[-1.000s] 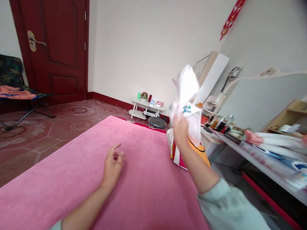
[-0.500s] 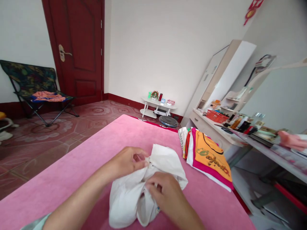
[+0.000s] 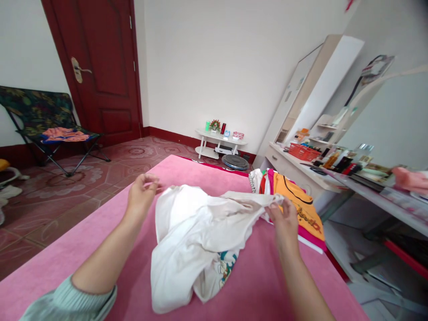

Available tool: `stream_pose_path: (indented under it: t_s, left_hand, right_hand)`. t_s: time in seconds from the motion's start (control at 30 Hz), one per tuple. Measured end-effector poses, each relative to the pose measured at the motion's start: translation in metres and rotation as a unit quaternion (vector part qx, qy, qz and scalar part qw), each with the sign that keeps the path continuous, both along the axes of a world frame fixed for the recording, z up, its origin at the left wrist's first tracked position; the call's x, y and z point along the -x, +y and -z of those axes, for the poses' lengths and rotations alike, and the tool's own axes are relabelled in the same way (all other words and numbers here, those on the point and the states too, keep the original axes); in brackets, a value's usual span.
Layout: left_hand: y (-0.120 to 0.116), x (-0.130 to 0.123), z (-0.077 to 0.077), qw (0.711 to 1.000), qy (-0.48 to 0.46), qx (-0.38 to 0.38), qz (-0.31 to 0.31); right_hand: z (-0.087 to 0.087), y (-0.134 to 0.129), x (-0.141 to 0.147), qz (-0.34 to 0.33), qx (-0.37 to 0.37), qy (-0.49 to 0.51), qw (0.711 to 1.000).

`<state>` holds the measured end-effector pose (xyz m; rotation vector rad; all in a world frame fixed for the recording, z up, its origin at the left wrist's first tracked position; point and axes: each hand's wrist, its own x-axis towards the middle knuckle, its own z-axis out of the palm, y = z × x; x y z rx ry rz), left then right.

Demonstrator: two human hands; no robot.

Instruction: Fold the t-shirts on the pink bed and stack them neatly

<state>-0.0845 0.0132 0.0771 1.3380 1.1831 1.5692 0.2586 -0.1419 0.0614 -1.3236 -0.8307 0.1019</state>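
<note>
A crumpled white shirt [image 3: 197,232] lies spread over the pink bedspread [image 3: 133,272], with a green printed patch showing near its lower edge. My right hand [image 3: 284,218] pinches one end of the fabric and holds it stretched to the right, just in front of the folded clothes. At the shirt's upper left side is my left hand [image 3: 143,194], its fingers loosely bent and apart, close to the cloth but with none visible in its grasp.
A pile of folded shirts [image 3: 301,200], orange on top, sits at the bed's right edge. Beyond it stands a dressing table with a red basket [image 3: 303,152] and bottles. A low white stand [image 3: 220,138] is by the far wall; a folding chair [image 3: 50,125] stands left.
The bunched shirt has been opened out wider. My right hand has moved right and up, pulling its end along; my left hand has moved left, away from the middle of the cloth.
</note>
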Motion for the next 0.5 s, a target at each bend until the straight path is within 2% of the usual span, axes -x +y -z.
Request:
stream_pose_path:
  t_s: [0.03,0.07,0.1,0.2,0.3,0.37,0.4,0.43,0.5]
  left_hand:
    - [0.007,0.005,0.004,0.998,-0.011,-0.023,-0.049]
    - [0.01,0.007,0.007,0.998,-0.002,-0.036,-0.061]
    - [0.01,0.006,0.009,0.998,0.019,-0.04,-0.04]
    - [-0.006,-0.01,0.009,0.988,0.094,-0.045,0.114]
    - [-0.03,-0.034,0.009,0.942,0.189,-0.059,0.272]
    - [-0.042,-0.045,0.012,0.906,0.244,-0.064,0.341]
    - [-0.046,-0.048,0.013,0.893,0.266,-0.064,0.357]
    - [-0.048,-0.05,0.015,0.886,0.282,-0.061,0.363]
    - [-0.051,-0.05,0.015,0.881,0.299,-0.048,0.364]
  right_hand:
    - [0.001,0.0,0.0,0.008,-0.005,0.004,1.0]
    - [0.005,0.001,0.002,0.01,0.002,-0.005,1.0]
    - [0.011,0.002,0.008,0.007,0.012,-0.026,1.0]
    - [0.031,0.006,0.034,-0.076,0.082,-0.122,0.986]
    - [0.041,0.007,0.057,-0.206,0.206,-0.222,0.931]
    - [0.038,0.006,0.063,-0.243,0.265,-0.28,0.89]
    - [0.034,0.004,0.063,-0.242,0.279,-0.302,0.879]
    - [0.029,0.002,0.06,-0.229,0.28,-0.313,0.878]
    - [0.014,-0.003,0.053,-0.179,0.237,-0.296,0.908]
